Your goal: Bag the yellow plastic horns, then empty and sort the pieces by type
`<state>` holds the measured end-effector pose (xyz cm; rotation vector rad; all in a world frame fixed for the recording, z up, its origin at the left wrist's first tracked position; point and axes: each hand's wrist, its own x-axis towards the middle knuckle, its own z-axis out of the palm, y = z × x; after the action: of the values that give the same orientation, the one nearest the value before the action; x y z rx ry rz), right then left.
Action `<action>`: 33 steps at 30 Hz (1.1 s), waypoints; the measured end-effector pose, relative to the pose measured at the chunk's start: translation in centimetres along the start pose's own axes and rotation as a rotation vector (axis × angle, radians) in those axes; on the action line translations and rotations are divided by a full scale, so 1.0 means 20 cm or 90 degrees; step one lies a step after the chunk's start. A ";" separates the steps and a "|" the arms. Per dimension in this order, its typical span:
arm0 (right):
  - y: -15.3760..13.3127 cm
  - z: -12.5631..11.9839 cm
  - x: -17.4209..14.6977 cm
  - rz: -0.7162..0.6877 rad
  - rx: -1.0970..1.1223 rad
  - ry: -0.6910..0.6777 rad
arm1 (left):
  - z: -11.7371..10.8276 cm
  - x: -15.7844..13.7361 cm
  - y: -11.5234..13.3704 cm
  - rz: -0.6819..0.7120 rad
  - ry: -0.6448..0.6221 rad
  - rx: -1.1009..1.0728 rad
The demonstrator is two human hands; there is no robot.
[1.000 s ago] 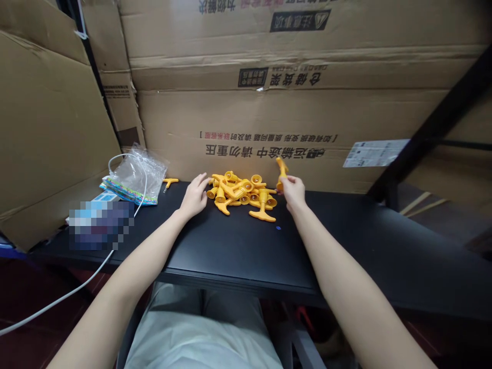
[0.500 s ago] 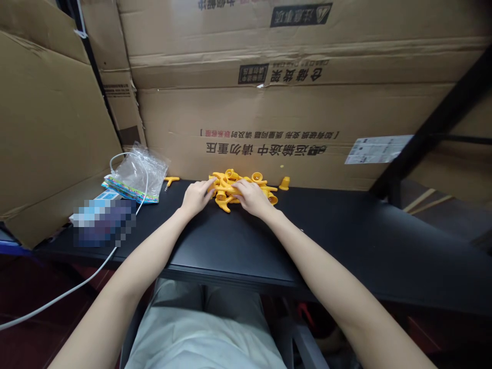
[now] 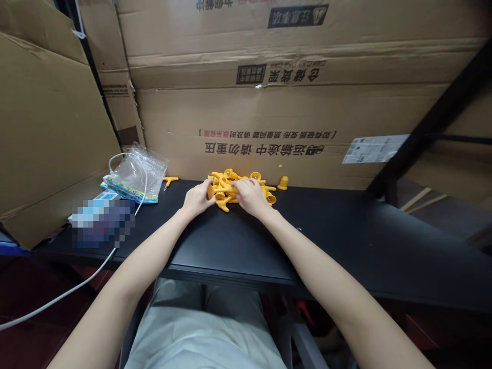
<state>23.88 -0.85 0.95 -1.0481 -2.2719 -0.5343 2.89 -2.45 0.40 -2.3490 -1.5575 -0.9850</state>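
A heap of yellow plastic parts (image 3: 223,205) lies on the black tabletop against the cardboard, mixing T-handled corkscrews and bell-shaped cups. At its left edge my left hand (image 3: 197,199) pinches a yellow cup (image 3: 210,191) between thumb and fingers. My right hand (image 3: 251,196) reaches over the heap, its fingertips closed on a yellow corkscrew (image 3: 229,189) whose handle points toward the left hand. The right fingers partly cover the pile. Apart from it, one corkscrew (image 3: 170,180) with a metal spiral lies to the left, and one cup (image 3: 283,183) stands to the right.
On the left are a clear plastic bag (image 3: 140,171) with a colourful edge, a blurred-out object (image 3: 103,220) and a white cable (image 3: 92,277). Cardboard panels (image 3: 246,110) rise behind and at the left. A black frame post (image 3: 426,123) slants at the right.
My left hand has drawn slightly down and away from the heap, and the yellow cup shows in its fingers. The right hand stays almost where it was. The view has shifted slightly.
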 end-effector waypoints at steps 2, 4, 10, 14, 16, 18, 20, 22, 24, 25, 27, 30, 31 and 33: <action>-0.01 -0.01 0.00 -0.009 -0.002 0.003 | 0.00 0.00 0.00 -0.003 -0.002 0.000; -0.02 -0.01 -0.01 -0.016 -0.002 0.006 | -0.01 0.00 0.00 -0.004 -0.005 0.003; -0.03 -0.01 -0.01 -0.019 -0.009 -0.026 | -0.01 0.00 -0.01 -0.001 -0.024 0.008; -0.03 -0.01 0.00 -0.019 -0.013 -0.043 | -0.01 0.00 0.01 -0.006 -0.038 0.005; -0.02 -0.01 0.00 -0.016 -0.013 -0.046 | -0.02 -0.01 0.01 -0.013 -0.043 0.000; -0.02 -0.01 0.00 -0.014 -0.008 -0.041 | -0.02 0.00 0.01 -0.017 -0.041 -0.007; -0.02 0.00 -0.01 -0.020 0.009 -0.041 | -0.02 0.00 0.00 -0.015 -0.038 -0.011; -0.02 0.00 -0.02 -0.032 0.027 -0.052 | -0.01 0.00 -0.01 -0.010 -0.038 -0.012; -0.02 0.01 -0.02 -0.045 0.037 -0.068 | -0.01 0.00 -0.02 -0.005 -0.042 -0.013; -0.02 0.01 -0.02 -0.051 0.038 -0.073 | -0.01 0.00 -0.03 -0.002 -0.044 -0.014; -0.02 0.01 -0.02 -0.061 0.038 -0.073 | 0.00 0.00 -0.03 -0.002 -0.047 -0.016; -0.02 0.00 -0.01 -0.071 0.025 -0.055 | 0.00 0.00 -0.03 -0.011 -0.050 -0.019; -0.02 -0.01 -0.01 -0.072 0.014 -0.047 | 0.00 0.00 -0.03 -0.016 -0.052 -0.021; -0.02 -0.01 -0.01 -0.072 -0.009 -0.034 | 0.00 0.00 -0.02 -0.023 -0.058 -0.024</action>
<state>23.65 -1.37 0.94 -0.9561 -2.3874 -0.5761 2.45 -2.30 0.34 -2.4315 -1.6323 -0.9360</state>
